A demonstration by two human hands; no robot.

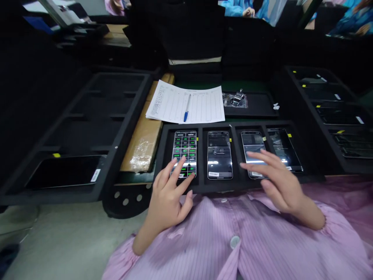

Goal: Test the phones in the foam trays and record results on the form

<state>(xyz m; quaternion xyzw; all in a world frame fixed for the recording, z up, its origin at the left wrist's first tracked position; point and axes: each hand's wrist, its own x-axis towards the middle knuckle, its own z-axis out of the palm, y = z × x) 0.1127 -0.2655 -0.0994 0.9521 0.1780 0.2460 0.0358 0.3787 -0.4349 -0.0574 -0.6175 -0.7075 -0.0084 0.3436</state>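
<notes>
As seen from the head-worn camera, a green-topped work surface carries several black foam trays with rectangular compartments. A wide left tray holds one dark-screened smartphone in its nearest compartment, and a right tray holds dark phones in stacked compartments. The person's pink striped smock fills the lower frame. Between the left tray and the front tray, a brown cardboard strip lies partly under clear plastic wrap. Behind the front tray lies a white ruled paper form, with a blue-and-white ballpoint pen on top. The front black tray holds four smartphones side by side, one per compartment, each with a small yellow tag; the rightmost stands at a slant. The left hand lies over the leftmost phone, which displays a grid of green-labelled buttons, its open, spread fingers resting on the screen without gripping. The right hand is over the third phone, its fingers extended and open, gripping nothing; contact with the glass cannot be determined. A small metal fitting lies in a clear bag on a shallow black tray beyond.
</notes>
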